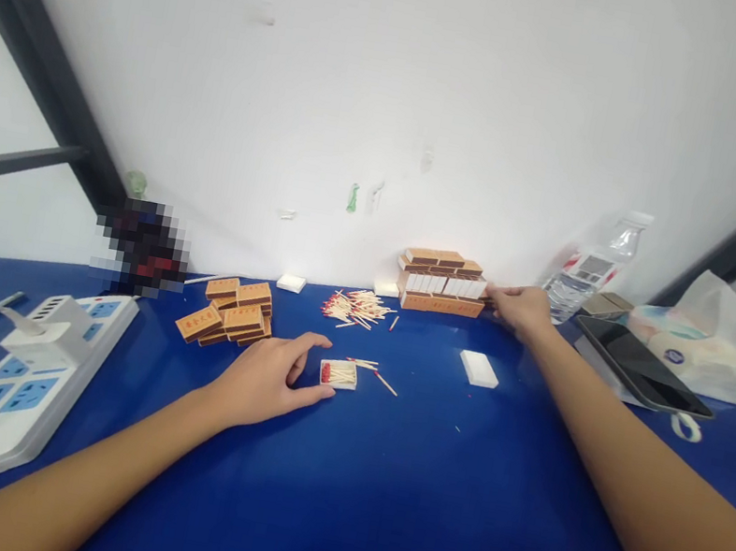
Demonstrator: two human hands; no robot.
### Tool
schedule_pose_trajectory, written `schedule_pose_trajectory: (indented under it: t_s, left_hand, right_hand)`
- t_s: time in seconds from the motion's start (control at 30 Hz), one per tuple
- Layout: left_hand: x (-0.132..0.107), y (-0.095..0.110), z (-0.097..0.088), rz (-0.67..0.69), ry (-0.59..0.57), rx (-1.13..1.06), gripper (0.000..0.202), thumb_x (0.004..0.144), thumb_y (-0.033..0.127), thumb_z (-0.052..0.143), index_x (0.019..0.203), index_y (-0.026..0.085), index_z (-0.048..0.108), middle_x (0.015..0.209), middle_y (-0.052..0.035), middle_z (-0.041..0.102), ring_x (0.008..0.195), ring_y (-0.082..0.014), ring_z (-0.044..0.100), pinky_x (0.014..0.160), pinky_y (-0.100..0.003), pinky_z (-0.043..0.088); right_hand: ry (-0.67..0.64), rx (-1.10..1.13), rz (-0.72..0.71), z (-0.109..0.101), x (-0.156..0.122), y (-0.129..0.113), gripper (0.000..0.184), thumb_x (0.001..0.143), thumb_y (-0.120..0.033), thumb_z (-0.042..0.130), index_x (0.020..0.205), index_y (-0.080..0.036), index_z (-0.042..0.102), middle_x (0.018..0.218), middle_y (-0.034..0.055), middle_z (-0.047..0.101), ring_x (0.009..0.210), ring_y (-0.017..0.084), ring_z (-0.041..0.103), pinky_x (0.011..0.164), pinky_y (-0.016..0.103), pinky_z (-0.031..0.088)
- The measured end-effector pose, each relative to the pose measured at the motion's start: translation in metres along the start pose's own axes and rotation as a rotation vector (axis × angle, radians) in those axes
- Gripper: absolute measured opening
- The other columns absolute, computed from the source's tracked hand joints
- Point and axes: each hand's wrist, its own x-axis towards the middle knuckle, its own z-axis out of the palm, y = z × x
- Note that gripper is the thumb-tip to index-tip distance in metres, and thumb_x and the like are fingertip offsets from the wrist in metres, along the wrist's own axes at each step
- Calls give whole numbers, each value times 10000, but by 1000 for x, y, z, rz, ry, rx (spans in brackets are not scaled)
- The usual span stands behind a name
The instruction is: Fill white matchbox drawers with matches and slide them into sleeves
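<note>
L hand [268,377]: open, thumb & fingers spread about L end of matchbox tray [343,376]; contact can't be confirmed. Tray pos.: mid-desk [357,502], holding red-tipped matches; a few loose matches [386,383] just beside, R side. R hand [524,311]: fingertips at R end of matchbox stack [441,304], near wall [374,77]; can't tell if gripping a box. Match heap [358,310]: b/w stack & matchbox pile [246,319], the latter behind L hand. White box part [478,369]: flat, front of stack. Far R: bottle [586,271], tilted; phone [643,367]. Far L: power strip [39,422] w/ plug inserted.
</note>
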Motion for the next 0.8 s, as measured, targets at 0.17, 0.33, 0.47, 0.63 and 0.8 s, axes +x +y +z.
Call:
schedule_pose_trajectory:
  t_s: [0.17,0.33,0.47,0.63,0.8]
  left_hand:
    - [-2,1,1,39,148,-11,505,947,519,697,1350,227,613,690,73,526,596,-135,546,618,-289,436]
    - [-2,6,-2,172,464,10,445,968,398,717,1367,230,615,1044,-48,682,862,-176,631,770,-330,541]
    - [-1,7,-4,225,547,47,692,922,403,794,1528,252,496,1425,-136,622,1167,-261,650,927,-415,579]
    - [1,3,-1,345,528,26,351,936,353,783,1250,228,689,1124,-84,757,1021,-240,701,926,-434,582]
    - [3,-1,0,297,537,46,279,931,343,765,1175,216,719,1038,-69,781,942,-231,707,868,-417,587]
  right_hand:
    - [344,-104,91,-24,-5,-49,218,918,-309,721,772,-226,583,754,83,663,767,218,613,793,402,465]
    - [274,233,-84,-7,-55,-132,149,931,-334,661,854,-242,572,624,-15,578,552,157,546,577,324,424]
    - [-358,535,-1,38,-126,-172,308,925,-510,694,831,-248,559,540,-59,553,447,131,520,472,288,410]
    - [-652,666,94,61,-163,-176,408,892,-607,722,852,-246,537,554,-69,588,454,115,528,458,254,389]
    - [-689,507,29,56,-149,-165,398,986,-635,580,956,-238,561,624,-53,584,503,128,522,496,276,387]
